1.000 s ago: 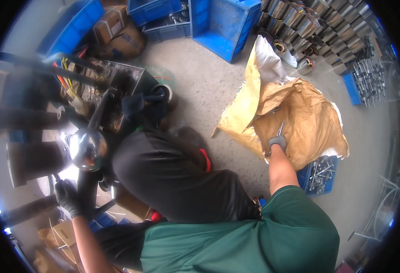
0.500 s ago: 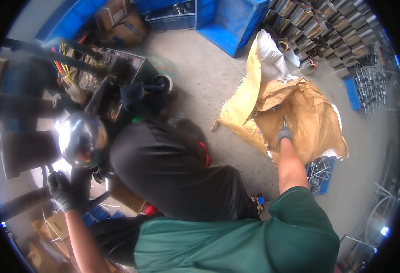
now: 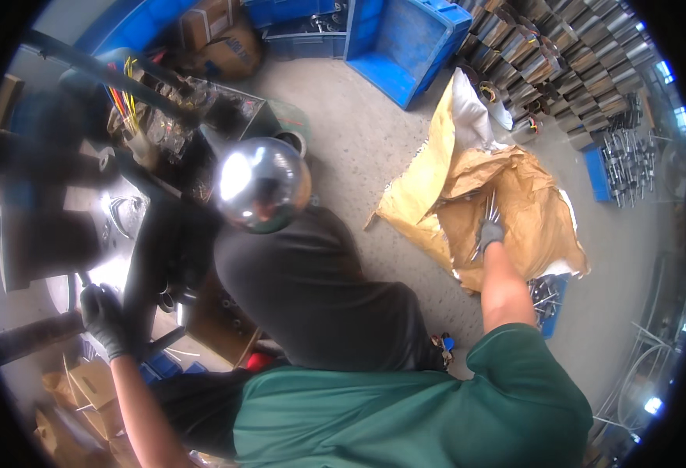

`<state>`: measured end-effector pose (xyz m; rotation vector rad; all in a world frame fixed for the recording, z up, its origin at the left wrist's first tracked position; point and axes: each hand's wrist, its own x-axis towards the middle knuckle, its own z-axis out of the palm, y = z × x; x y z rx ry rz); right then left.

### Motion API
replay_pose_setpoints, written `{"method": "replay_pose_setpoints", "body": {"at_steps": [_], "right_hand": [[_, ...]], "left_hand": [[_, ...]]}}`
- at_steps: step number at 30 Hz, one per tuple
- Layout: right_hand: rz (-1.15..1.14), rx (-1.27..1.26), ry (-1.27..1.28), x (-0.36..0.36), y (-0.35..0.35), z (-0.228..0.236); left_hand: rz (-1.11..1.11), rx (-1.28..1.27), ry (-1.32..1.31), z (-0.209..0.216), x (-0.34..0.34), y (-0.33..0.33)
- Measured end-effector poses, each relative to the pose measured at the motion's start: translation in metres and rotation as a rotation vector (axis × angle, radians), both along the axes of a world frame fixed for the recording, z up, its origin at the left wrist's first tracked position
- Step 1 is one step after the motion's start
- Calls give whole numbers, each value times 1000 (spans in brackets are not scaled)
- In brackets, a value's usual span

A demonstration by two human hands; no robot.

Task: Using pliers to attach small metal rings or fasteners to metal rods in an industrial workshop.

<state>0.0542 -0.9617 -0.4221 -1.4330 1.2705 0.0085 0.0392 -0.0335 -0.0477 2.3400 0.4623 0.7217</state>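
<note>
My right hand (image 3: 490, 234), in a grey glove, reaches down into an open brown paper sack (image 3: 515, 203) on the concrete floor and is closed on a bunch of thin metal rods (image 3: 486, 209). My left hand (image 3: 105, 318), in a dark glove, grips a dark bar (image 3: 149, 265) of the machine at my left. A shiny metal knob (image 3: 259, 183) of that machine stands up between my arms. My dark-trousered knee fills the middle.
Blue plastic crates (image 3: 405, 43) stand at the far side. Stacked metal tubes (image 3: 569, 54) lie at the top right, a blue tray of metal parts (image 3: 546, 300) by my right arm, cardboard boxes (image 3: 74, 390) at the lower left.
The shiny knob and machine have shifted right and up in view as my head turned. My right hand has stayed in the sack; my left hand remains on the machine bar.
</note>
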Motion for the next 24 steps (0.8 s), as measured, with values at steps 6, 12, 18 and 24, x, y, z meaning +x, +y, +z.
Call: {"method": "replay_pose_setpoints", "body": {"at_steps": [6,12,18,24], "right_hand": [[-331,235,-440,-17,52,11],[311,110,115,14,28,73],[1907,-630,1073,78,75,127],[1874,-757,1253,78,87,85]], "left_hand": [[-13,23,18,0,3,-1],[6,21,-10,-6,0,7],[-23,61,-28,0,1,-6],[14,18,8,2,6,-12]]}}
